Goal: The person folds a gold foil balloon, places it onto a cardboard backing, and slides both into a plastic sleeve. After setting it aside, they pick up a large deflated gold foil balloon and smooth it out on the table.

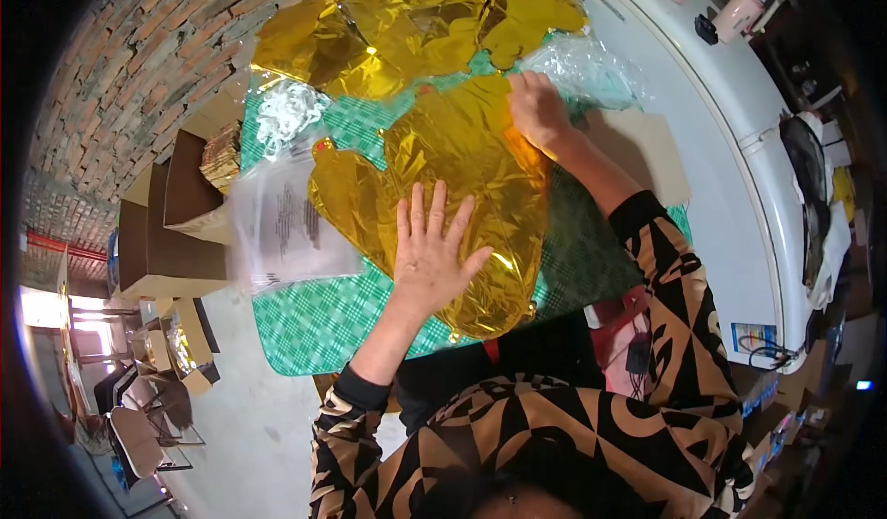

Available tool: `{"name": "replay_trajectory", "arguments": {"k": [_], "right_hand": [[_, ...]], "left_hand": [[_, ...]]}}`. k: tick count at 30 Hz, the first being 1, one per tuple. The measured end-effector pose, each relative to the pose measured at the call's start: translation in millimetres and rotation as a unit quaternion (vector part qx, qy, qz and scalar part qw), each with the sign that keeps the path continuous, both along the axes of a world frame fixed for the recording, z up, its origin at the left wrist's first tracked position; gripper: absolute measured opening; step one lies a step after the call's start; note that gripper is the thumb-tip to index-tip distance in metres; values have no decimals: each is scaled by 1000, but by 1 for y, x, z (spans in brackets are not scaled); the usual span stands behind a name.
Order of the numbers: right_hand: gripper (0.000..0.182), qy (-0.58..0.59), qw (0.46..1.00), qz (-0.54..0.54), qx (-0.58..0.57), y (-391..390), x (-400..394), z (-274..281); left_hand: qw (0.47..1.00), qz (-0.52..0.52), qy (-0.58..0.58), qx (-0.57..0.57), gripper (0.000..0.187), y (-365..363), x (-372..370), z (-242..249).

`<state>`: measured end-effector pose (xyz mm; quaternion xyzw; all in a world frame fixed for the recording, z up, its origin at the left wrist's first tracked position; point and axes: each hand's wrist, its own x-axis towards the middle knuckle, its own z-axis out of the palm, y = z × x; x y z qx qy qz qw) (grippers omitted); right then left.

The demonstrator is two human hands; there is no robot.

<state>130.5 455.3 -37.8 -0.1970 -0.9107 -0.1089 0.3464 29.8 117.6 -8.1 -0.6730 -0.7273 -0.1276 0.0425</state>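
A flat, uninflated gold foil balloon (462, 150) lies on the table, its surface creased and shiny. My left hand (430, 251) rests palm down on its lower middle part, fingers spread. At the balloon's upper right edge, my right hand (539, 111) has its fingers curled around the foil; the fingertips are partly hidden. More gold foil balloons (416, 25) are heaped at the far end of the table. Clear plastic bags (286, 223) with printed text lie left of the balloon, partly beneath its rounded lobe.
A green checked tablecloth (305, 330) covers the table. White ribbon-like strands (288, 113) and crumpled clear plastic (587, 66) lie near the far heap. Open cardboard boxes (176, 247) stand at the left. A white appliance (730, 159) borders the right side, beside a cardboard piece (642, 150).
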Motion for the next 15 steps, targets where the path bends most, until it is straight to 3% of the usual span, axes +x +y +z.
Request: {"name": "replay_trajectory", "arguments": {"k": [3,9,12,15], "right_hand": [[20,55,998,31,-21,-36,16,9],[30,-79,974,129,-169,-151,95,37],[39,-90,978,126,-137,-196,119,54],[43,-102,965,159,-179,-216,138,44]], "left_hand": [[1000,-2,0,12,77,0,-1,-1],[1000,-5,-2,28,75,0,-1,-4],[1000,-7,-5,29,75,-1,0,-1],[999,-8,-4,32,75,-1,-1,-4]]}}
